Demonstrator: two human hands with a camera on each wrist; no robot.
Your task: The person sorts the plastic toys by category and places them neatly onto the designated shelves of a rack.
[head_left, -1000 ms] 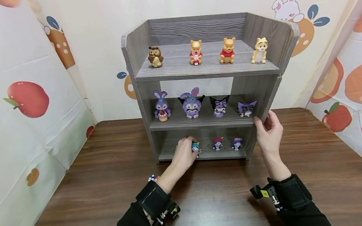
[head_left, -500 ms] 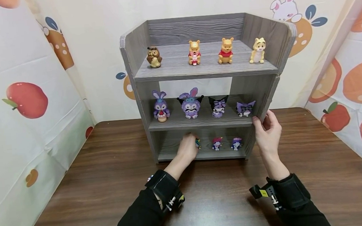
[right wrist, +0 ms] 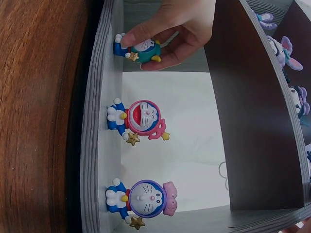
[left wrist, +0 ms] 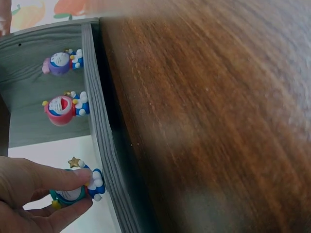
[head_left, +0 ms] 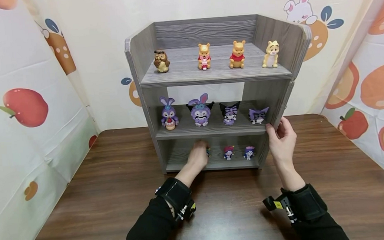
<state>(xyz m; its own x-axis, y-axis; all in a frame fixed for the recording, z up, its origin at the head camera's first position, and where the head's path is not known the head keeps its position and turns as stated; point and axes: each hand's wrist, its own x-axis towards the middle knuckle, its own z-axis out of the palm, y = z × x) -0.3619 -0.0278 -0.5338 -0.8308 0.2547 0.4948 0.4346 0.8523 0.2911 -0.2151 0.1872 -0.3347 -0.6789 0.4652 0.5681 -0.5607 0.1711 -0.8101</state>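
Observation:
My left hand (head_left: pixel 198 157) reaches into the bottom tier of a grey wood-grain shelf unit (head_left: pixel 212 31) and pinches a small blue-and-white cat figurine (left wrist: pixel 96 184) with a green hood between thumb and fingers. Its feet are right at the bottom board; in the head view the hand mostly hides it. To its right stand two similar figurines, one with a pink hood (right wrist: pixel 145 118) and one with a purple hood (right wrist: pixel 148 199). My right hand (head_left: pixel 283 141) grips the unit's right side panel near the middle board, thumb at the front edge and fingers behind.
On the top tier stand an owl figurine (head_left: pixel 161 61), two yellow bears and a pale yellow figurine (head_left: pixel 270 55). Several purple figurines, including a rabbit (head_left: pixel 169 114), fill the middle tier. The unit stands on a brown wooden table (head_left: pixel 225 214) before a fruit-print backdrop (head_left: pixel 108 66).
My left hand has moved slightly deeper into the bottom tier, covering more of the green-hooded figurine in the head view. My right hand keeps its grip on the side panel.

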